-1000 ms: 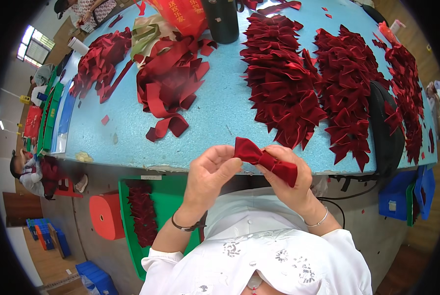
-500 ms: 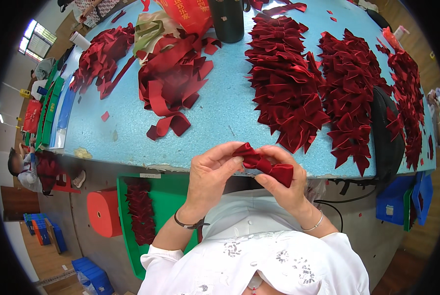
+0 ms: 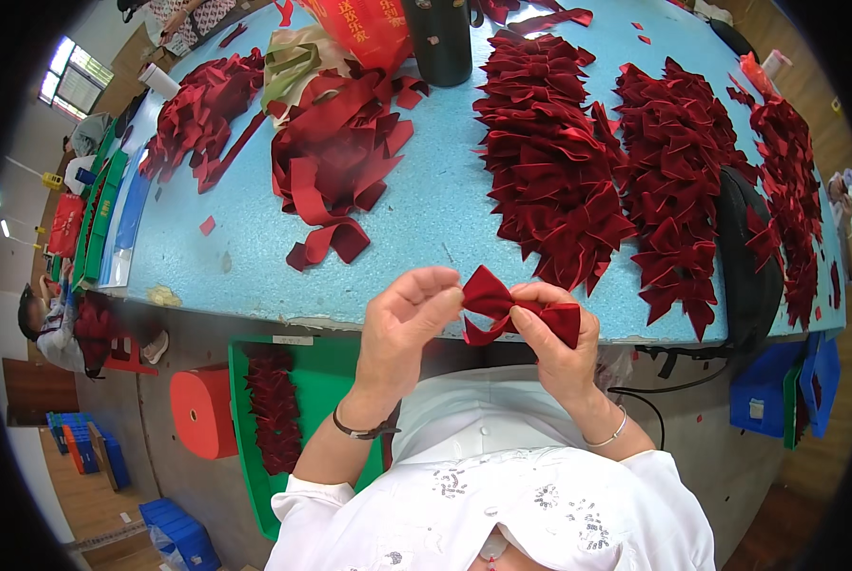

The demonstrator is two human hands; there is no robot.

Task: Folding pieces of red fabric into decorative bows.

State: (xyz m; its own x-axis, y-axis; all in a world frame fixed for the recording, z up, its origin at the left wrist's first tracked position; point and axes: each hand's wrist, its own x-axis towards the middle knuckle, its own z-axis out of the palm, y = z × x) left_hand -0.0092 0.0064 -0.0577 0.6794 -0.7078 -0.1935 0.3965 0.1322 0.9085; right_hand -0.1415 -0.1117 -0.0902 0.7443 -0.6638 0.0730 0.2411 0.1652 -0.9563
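A dark red velvet bow is held up at the table's near edge, in front of my body. My right hand grips its middle and right loop, with the thumb on the front near the knot. At the bow's left tip, my left hand pinches the cloth between thumb and fingertips. The left loop stands spread out, and a strip of the same fabric curves below it. Beyond my hands, a long row of finished-looking red bows lies on the blue table.
More bow rows lie to the right, beside a black bag. Loose red ribbon is heaped at the left, near a dark tumbler. A green crate with bows and a red roll sit below the table edge.
The bow's left loop has opened out and now points up and left, with a strip showing beneath. My left hand has shifted slightly left, to the loop's tip.
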